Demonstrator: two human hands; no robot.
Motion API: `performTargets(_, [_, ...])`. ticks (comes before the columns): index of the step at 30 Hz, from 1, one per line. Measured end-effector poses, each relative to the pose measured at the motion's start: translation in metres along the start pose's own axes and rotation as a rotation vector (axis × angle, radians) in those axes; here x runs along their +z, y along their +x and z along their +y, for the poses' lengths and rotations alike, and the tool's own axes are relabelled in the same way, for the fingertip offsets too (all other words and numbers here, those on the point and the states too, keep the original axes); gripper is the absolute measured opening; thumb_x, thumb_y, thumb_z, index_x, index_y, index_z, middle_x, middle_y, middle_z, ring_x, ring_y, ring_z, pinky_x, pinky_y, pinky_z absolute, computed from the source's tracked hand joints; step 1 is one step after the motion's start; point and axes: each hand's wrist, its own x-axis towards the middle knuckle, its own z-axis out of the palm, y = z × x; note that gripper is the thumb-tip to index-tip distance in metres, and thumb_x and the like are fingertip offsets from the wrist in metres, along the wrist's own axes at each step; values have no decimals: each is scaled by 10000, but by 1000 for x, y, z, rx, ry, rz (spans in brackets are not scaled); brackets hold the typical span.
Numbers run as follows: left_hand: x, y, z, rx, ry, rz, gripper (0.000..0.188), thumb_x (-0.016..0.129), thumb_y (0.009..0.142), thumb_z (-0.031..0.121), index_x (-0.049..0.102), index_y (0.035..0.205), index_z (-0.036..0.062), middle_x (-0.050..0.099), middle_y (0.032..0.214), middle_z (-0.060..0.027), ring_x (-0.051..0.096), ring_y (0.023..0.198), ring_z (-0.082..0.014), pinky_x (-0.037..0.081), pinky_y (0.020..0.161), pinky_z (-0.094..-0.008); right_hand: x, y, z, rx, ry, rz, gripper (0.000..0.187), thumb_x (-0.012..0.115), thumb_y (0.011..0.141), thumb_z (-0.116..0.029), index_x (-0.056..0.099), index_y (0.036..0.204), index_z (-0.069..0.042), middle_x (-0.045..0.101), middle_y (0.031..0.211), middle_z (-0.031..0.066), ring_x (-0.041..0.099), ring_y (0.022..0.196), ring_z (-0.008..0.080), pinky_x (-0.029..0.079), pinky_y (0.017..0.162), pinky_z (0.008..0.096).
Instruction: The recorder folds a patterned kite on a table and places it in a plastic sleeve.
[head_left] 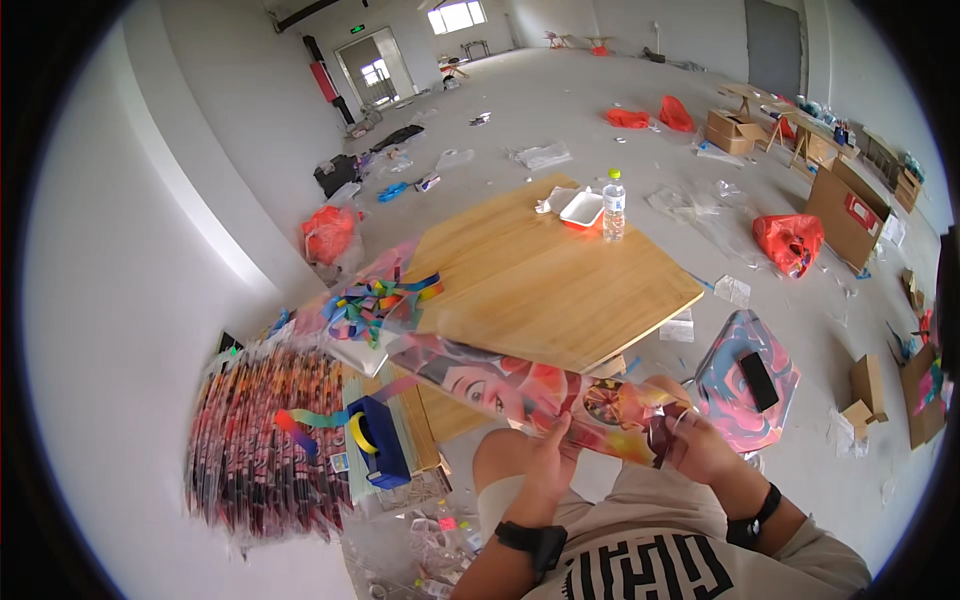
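A long flat package with a colourful printed face pattern, seemingly wrapped in clear plastic, slants across my lap and over the table's near edge. My left hand grips its lower edge near the middle, thumb on top. At its right end my right hand is closed on the wrapper, fingers pinched together. Beside the far-left end lies a heap of rainbow ribbons. A blue tape dispenser with a yellow roll stands to the left, a rainbow strip next to it. Many similar packages are stacked further left.
On the wooden table stand a water bottle and a white-and-red tray. A dark phone rests on a patterned seat at right. Red bags, cardboard boxes and plastic scraps litter the floor.
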Motion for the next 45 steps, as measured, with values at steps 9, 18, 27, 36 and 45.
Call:
performTargets(9, [29, -5, 19, 185, -174, 36, 230, 619, 1049, 103, 629, 1275, 68, 726, 1232, -85, 705, 1141, -228, 593, 1003, -432, 8, -12, -57, -728, -248, 175, 374, 460, 1101, -141, 497, 1458, -35, 634, 1329, 70, 627, 1153, 175, 489, 1018, 336])
performTargets(18, [36, -11, 20, 202, -296, -2, 281, 533, 1098, 165, 590, 1357, 74, 680, 1356, -101, 659, 1247, -268, 525, 1106, -470, -3, -2, -25, -320, -115, 51, 512, 651, 1027, -246, 512, 1490, -76, 613, 1406, 95, 621, 1191, 184, 498, 1005, 395])
performTargets(27, [33, -18, 2, 17, -372, -239, 447, 570, 1079, 308, 537, 1452, 64, 611, 1463, -121, 534, 1407, -293, 421, 1203, -489, 22, 9, -93, -668, -588, -15, 238, 572, 1050, -120, 744, 1123, 28, 765, 1057, 97, 697, 891, 142, 565, 739, 305])
performTargets(36, [44, -24, -27, -330, -5, -503, 567, 521, 1075, 463, 457, 1550, 159, 495, 1589, -46, 439, 1484, -274, 271, 1274, -533, 72, -33, -170, -739, -418, -42, 205, 539, 1087, -180, 650, 1184, -38, 759, 1180, 139, 745, 976, 178, 596, 805, 318])
performTargets(45, [27, -20, -6, -67, -512, -457, 432, 521, 1083, 456, 584, 1429, 205, 633, 1432, -40, 587, 1325, -215, 428, 1176, -430, 7, -67, -180, -1004, -329, 141, 585, 517, 1088, -422, 447, 1537, -54, 593, 1423, 75, 570, 1310, 215, 433, 1124, 401])
